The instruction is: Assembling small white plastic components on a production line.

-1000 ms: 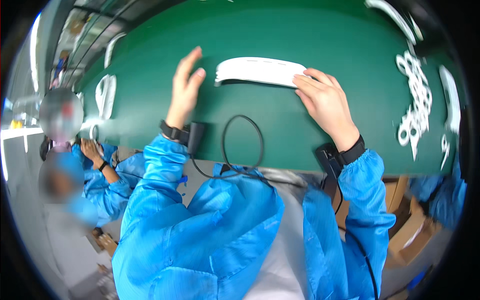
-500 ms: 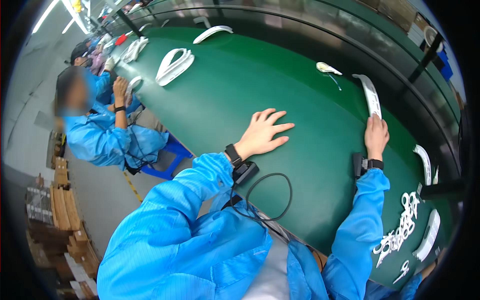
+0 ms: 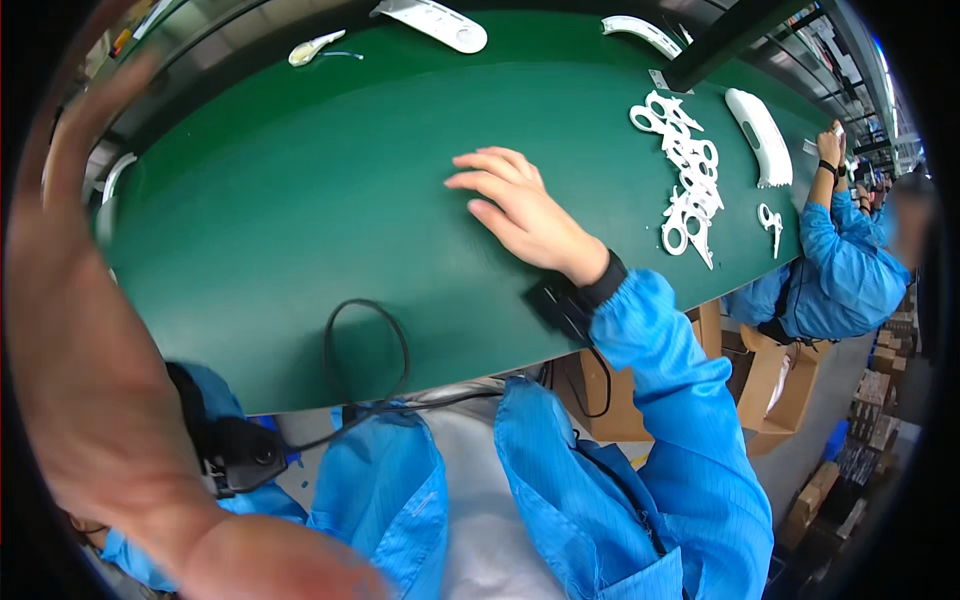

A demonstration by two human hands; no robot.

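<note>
My right hand is over the middle of the green table, fingers stretched out and slightly apart, with nothing in them. My left hand looms large and blurred along the left side, very close to the camera; its fingers are smeared, so what they do is unclear. Beyond my right hand, at the table's far side, a long white plastic shell piece lies flat. To the right, several small white plastic parts with ring-shaped ends form a loose pile.
A curved white piece and a wider white shell lie to the right, near a dark post. A small cream-white part lies at the back. A black cable loops before me. A person in blue works at right.
The view has swung to the right. My right hand has let go of the long white shell piece, which now lies on the table. My left hand has risen from the table toward the camera.
</note>
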